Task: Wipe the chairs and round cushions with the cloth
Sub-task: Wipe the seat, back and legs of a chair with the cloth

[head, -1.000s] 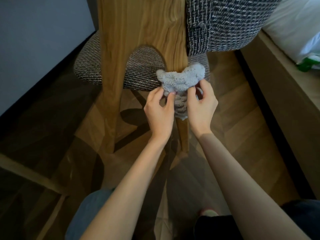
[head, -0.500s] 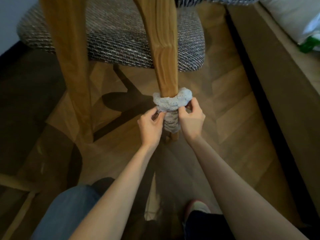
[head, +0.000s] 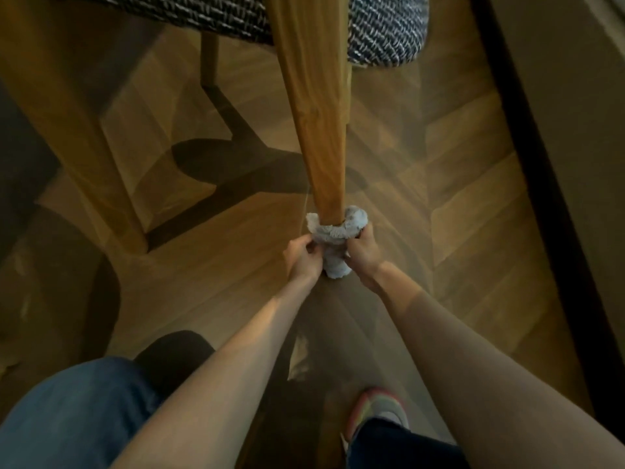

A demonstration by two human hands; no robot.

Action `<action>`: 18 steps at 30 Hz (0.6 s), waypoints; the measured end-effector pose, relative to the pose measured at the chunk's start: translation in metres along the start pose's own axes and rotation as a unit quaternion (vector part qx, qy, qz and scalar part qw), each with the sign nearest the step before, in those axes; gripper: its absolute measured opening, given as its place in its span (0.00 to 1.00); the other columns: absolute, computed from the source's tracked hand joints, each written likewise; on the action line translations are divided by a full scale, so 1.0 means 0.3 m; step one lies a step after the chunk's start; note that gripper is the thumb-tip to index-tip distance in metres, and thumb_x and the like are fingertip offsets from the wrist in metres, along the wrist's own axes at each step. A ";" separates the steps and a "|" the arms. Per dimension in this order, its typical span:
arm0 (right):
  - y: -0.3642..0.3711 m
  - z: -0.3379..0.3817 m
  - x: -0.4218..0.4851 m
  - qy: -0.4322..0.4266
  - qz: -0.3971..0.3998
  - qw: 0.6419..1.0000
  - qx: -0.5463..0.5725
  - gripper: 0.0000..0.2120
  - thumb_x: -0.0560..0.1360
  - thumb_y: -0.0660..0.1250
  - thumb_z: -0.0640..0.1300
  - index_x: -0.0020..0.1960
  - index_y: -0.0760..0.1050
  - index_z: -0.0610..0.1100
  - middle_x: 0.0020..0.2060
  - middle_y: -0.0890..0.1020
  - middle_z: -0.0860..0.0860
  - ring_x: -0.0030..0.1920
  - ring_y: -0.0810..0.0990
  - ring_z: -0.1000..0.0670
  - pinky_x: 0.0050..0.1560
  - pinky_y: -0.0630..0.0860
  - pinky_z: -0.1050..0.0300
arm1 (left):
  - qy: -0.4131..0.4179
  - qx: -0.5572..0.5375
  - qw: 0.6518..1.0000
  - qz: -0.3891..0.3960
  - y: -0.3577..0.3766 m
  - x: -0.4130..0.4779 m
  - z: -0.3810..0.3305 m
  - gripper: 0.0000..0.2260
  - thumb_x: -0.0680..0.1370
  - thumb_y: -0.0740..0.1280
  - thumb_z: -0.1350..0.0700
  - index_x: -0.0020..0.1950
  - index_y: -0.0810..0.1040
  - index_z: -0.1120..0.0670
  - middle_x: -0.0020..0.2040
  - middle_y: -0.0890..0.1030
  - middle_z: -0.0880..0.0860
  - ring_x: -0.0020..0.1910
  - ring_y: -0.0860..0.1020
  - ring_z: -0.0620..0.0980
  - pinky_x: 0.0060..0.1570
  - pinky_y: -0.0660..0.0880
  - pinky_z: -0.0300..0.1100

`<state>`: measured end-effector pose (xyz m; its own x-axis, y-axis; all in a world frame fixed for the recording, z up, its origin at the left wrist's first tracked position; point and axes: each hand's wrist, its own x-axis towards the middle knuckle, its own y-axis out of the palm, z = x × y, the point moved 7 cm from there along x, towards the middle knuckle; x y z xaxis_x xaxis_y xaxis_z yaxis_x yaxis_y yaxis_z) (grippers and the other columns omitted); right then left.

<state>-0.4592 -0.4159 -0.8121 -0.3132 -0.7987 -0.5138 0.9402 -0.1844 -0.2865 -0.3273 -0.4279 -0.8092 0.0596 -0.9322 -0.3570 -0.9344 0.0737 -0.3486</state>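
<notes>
Head view is showing a pale grey cloth (head: 338, 228) wrapping around the bottom of a wooden chair leg (head: 318, 113), close to the wooden floor (head: 456, 198). The left hand (head: 302, 257) is pinching the cloth from the left side and the right hand (head: 363, 252) is pinching it from the right. Each grip is clamped on the fabric with fingers curled. A loose end of the cloth is hanging down between the two hands, on the near side of the leg. The leg is rising away from the hands to a woven dark-and-white seat cushion (head: 382, 32) at the far edge. A second wooden leg (head: 77, 137) is standing to the left, well apart. Nearest the camera, a knee (head: 74, 411) in blue jeans is showing at the left and a shoe (head: 378, 411) is resting on the floor at the right.
</notes>
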 end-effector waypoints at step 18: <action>-0.109 0.618 -0.485 -0.272 0.000 0.960 0.072 0.17 0.74 0.71 0.35 0.60 0.70 0.42 0.51 0.83 0.48 0.50 0.83 0.57 0.49 0.78 0.63 | 0.187 -0.245 0.942 -0.136 -0.361 -0.267 -0.438 0.12 0.76 0.69 0.61 0.59 0.81 0.59 0.51 0.84 0.51 0.50 0.81 0.41 0.51 0.77 0.34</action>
<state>-0.4195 -0.4000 -0.5780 -0.2336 -0.9723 -0.0038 0.9613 -0.2304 -0.1512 -0.2772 -0.4078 -0.6290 0.2775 -0.9594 0.0500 -0.9579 -0.2724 0.0905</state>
